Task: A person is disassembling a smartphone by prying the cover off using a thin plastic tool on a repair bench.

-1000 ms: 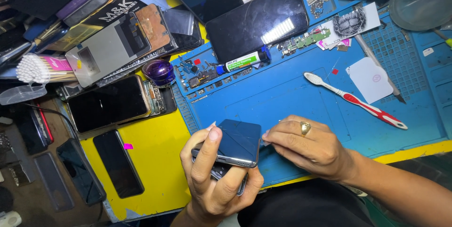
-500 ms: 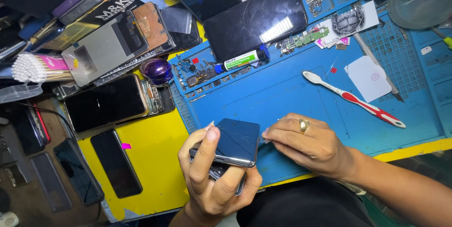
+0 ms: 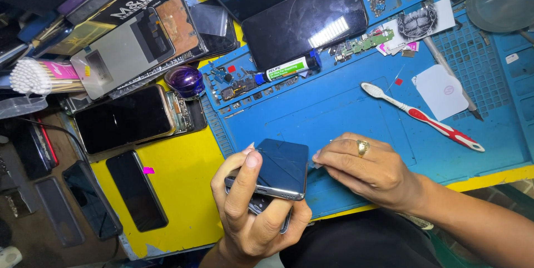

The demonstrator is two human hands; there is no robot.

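Observation:
My left hand (image 3: pixel 253 212) grips a dark smartphone (image 3: pixel 278 168), its glossy face up, above the near edge of the blue work mat (image 3: pixel 345 112). The thumb lies along the phone's left edge and the fingers wrap under it. A second dark piece shows beneath the phone, between the fingers. My right hand (image 3: pixel 364 170), with a gold ring on one finger, pinches a small thin clear piece at the phone's right edge. What that piece is cannot be made out.
A red and white toothbrush (image 3: pixel 425 117), a white pick card (image 3: pixel 442 91), a glue tube (image 3: pixel 286 69), small circuit boards and a large dark screen (image 3: pixel 306 20) lie on the mat. Several phones, screens and cotton swabs (image 3: pixel 33 76) crowd the yellow surface (image 3: pixel 183 179) at left.
Both hands stay nearly still on the phone; the view shifts only slightly.

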